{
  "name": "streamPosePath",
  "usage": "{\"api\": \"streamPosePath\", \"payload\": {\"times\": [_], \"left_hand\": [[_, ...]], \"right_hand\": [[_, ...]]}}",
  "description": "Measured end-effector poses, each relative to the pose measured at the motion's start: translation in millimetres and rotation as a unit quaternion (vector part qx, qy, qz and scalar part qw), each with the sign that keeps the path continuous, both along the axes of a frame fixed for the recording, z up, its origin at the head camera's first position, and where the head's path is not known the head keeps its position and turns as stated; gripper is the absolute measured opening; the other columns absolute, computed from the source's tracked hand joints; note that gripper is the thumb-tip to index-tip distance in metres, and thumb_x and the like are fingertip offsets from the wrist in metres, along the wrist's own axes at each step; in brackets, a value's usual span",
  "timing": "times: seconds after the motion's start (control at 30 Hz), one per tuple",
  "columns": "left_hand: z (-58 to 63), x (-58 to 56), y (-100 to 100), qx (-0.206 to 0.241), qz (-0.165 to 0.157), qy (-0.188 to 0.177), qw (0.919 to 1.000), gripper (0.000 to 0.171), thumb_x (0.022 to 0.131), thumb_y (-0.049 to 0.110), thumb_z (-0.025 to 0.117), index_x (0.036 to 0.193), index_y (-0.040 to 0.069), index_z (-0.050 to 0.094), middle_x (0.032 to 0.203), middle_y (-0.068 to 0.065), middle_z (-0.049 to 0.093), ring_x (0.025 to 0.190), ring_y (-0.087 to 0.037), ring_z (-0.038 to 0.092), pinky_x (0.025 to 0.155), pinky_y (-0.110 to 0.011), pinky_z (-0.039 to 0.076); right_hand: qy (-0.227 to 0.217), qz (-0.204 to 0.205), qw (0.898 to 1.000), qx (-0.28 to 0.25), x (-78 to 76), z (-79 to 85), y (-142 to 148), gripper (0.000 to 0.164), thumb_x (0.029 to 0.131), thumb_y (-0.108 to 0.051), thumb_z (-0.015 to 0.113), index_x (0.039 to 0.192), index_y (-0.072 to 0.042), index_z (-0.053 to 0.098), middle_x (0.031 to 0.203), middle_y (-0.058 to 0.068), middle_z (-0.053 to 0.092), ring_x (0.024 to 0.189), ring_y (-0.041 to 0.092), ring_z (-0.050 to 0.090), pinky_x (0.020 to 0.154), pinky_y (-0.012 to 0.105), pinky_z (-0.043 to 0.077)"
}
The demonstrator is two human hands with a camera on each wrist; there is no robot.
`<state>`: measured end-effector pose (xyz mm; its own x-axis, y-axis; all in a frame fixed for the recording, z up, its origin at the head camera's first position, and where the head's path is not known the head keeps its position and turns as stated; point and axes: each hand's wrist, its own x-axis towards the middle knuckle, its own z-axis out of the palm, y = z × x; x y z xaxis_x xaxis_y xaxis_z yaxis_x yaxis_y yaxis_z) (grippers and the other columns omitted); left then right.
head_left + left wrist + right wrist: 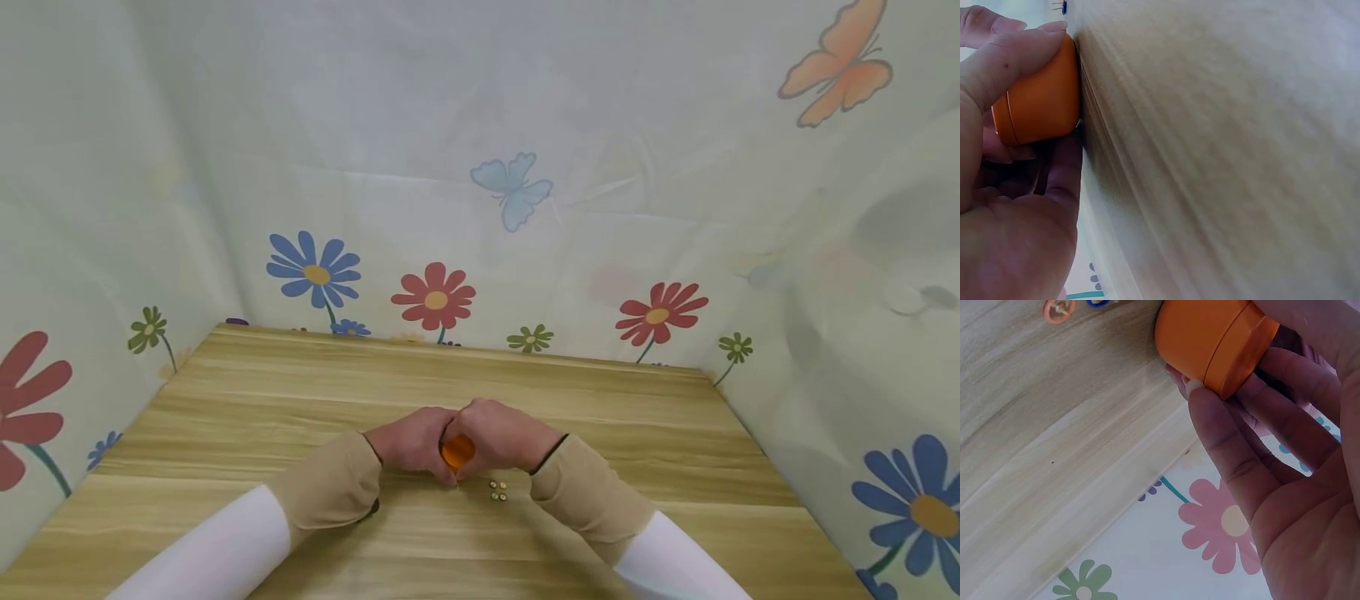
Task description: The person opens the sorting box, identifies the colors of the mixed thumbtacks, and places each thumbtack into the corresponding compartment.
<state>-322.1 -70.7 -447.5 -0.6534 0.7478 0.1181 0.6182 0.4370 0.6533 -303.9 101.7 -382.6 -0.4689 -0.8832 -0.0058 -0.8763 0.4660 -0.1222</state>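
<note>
A small round orange container [457, 452] with a lid seam around it stands on the wooden table, between both hands. My left hand [415, 439] curls round its left side; the left wrist view shows the thumb along the container's side [1047, 94] and other fingers low beside the table. From the right, my right hand [501, 433] grips it, fingers around the lid part [1241, 350] in the right wrist view. Several tiny round pieces [503, 497] lie just right of the container; one looks like an orange ring [1060, 309] with a pale centre, another is blue [1097, 302].
The wood-grain table [300, 375] spreads out around the hands. Behind it and at both sides hangs a pale curtain [420, 100] printed with flowers and butterflies, meeting the table's back edge.
</note>
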Motion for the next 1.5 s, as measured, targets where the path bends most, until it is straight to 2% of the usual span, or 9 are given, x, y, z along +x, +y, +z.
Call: {"api": "streamPosePath", "payload": {"times": [0.37, 0.77, 1.13, 1.5], "left_hand": [[3.0, 1.2, 1.1, -0.006, 0.003, 0.019, 0.9998, 0.054, 0.059, 0.023, 0.090, 0.101, 0.021, 0.057, 0.092, 0.016, 0.057, 0.082, -0.004, 0.054, 0.073, -0.021, 0.046], [8.6, 5.3, 2.0, 0.003, -0.005, 0.022, 0.9997, 0.052, 0.059, 0.017, 0.089, 0.101, 0.022, 0.058, 0.093, 0.016, 0.057, 0.083, -0.003, 0.054, 0.074, -0.021, 0.046], [7.3, 5.4, 1.8, 0.010, -0.007, 0.019, 0.9997, 0.054, 0.058, 0.016, 0.090, 0.102, 0.020, 0.058, 0.094, 0.016, 0.057, 0.084, -0.003, 0.054, 0.075, -0.021, 0.046], [5.8, 3.2, 1.6, 0.010, -0.005, 0.001, 0.9999, 0.054, 0.058, 0.016, 0.090, 0.101, 0.022, 0.058, 0.094, 0.017, 0.058, 0.085, -0.003, 0.055, 0.076, -0.021, 0.046]], "right_hand": [[-0.003, 0.047, 0.999, -0.028, -2.9, -1.7, 2.5, 0.022, 0.072, -0.027, 0.082, 0.088, -0.017, 0.071, 0.076, -0.013, 0.060, 0.066, 0.003, 0.053, 0.062, 0.012, 0.042], [-0.003, 0.056, 0.998, -0.013, -4.4, -1.1, 2.5, 0.013, 0.075, -0.024, 0.079, 0.083, -0.020, 0.071, 0.069, -0.014, 0.058, 0.059, -0.004, 0.047, 0.056, 0.011, 0.041], [-0.001, 0.056, 0.998, -0.004, -3.6, -0.7, 1.1, 0.013, 0.076, -0.023, 0.078, 0.086, -0.018, 0.072, 0.071, -0.014, 0.058, 0.061, -0.003, 0.049, 0.058, 0.010, 0.042], [0.005, 0.085, 0.996, -0.009, -3.7, 2.6, 0.9, 0.010, 0.075, -0.019, 0.077, 0.079, -0.017, 0.069, 0.066, -0.012, 0.057, 0.056, -0.005, 0.046, 0.054, 0.010, 0.040]]}}
